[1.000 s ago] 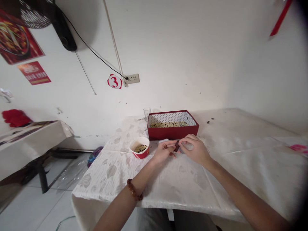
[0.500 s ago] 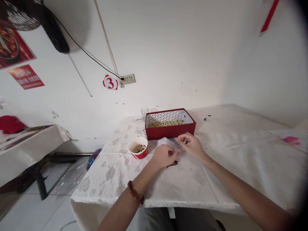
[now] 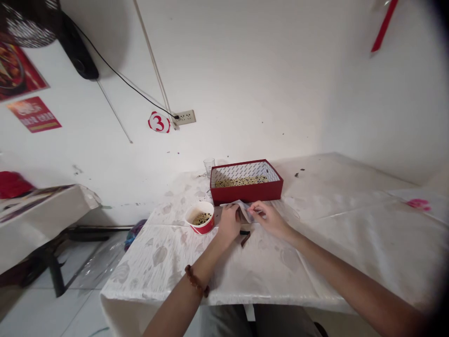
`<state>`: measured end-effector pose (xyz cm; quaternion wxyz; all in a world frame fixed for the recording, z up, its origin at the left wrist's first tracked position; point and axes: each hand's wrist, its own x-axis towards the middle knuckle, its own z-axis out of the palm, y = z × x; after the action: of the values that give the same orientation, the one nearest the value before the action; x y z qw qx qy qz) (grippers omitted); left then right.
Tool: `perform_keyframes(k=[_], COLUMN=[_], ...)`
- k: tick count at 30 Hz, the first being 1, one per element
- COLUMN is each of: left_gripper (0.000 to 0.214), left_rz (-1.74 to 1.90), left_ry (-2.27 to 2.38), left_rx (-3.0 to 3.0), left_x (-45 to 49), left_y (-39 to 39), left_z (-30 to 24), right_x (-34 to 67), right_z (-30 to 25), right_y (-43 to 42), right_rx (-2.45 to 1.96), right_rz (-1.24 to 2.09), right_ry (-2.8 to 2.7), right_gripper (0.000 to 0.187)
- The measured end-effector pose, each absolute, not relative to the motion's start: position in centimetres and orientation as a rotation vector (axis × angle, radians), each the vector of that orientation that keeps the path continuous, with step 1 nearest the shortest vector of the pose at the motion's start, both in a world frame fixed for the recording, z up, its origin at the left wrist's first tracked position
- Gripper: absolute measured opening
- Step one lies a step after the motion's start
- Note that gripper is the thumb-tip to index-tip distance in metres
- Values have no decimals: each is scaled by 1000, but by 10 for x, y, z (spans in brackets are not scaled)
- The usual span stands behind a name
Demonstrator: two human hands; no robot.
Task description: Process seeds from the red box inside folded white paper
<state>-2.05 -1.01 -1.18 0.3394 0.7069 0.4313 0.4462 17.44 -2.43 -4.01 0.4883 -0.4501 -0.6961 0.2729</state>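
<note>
A small whitish, thin pouch (image 3: pixel 246 213) is between my hands, just in front of the red box. My left hand (image 3: pixel 229 224) is closed around its left side, fingers partly hidden. At the right edge, the fingers of my right hand (image 3: pixel 269 218) pinch the pouch. Below them on the cloth lies a small dark brown strip (image 3: pixel 246 239) with a black piece beside it. A red and white paper bowl (image 3: pixel 204 229) holding pale and black grains stands left of my left hand. Similar grains (image 3: pixel 242 181) cover the bottom of the long red box (image 3: pixel 247 192).
A clear glass (image 3: pixel 209 165) stands behind the box's left corner. The white tablecloth (image 3: pixel 336 243) spreads right, with dark bits near the wall. A socket (image 3: pixel 185 117) and a fan (image 3: pixel 79 56) are on the wall. Another table (image 3: pixel 52 206) stands left.
My left hand has shifted left and turned, uncovering the pouch and the brown strip. My right hand has come down and left onto the pouch's edge. The view has shifted slightly.
</note>
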Motion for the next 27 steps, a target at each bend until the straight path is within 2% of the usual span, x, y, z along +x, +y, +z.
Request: perform_keyframes(k=[4, 8, 11, 15, 21, 24, 27], left_gripper=[11, 36, 41, 42, 38, 37, 41], left_rz=[1190, 1136, 1100, 1105, 1147, 1111, 1071], left_ry=[907, 796, 734, 614, 669, 695, 722], left_rx=[1681, 1215, 979, 968, 1115, 1181, 1183], left_x=[-12, -7, -6, -5, -1, -1, -1], left_y=[-2, -4, -7, -11, -14, -12, -12], left_z=[-21, -24, -20, -13, -15, -17, -18], right_x=[171, 171, 174, 177, 171, 172, 173], right_z=[-41, -31, -22, -21, -24, -22, -22], right_y=[-26, -30, -32, -31, -33, -36, -37], right_rx=[-1047, -949, -892, -876, -844, -876, -917], right_rz=[693, 820, 927, 972, 1101, 1036, 792], right_ry=[-1718, -1691, -1601, -1458, -1363, -1416, -1483], right_gripper=[33, 35, 37, 38, 38, 38, 36])
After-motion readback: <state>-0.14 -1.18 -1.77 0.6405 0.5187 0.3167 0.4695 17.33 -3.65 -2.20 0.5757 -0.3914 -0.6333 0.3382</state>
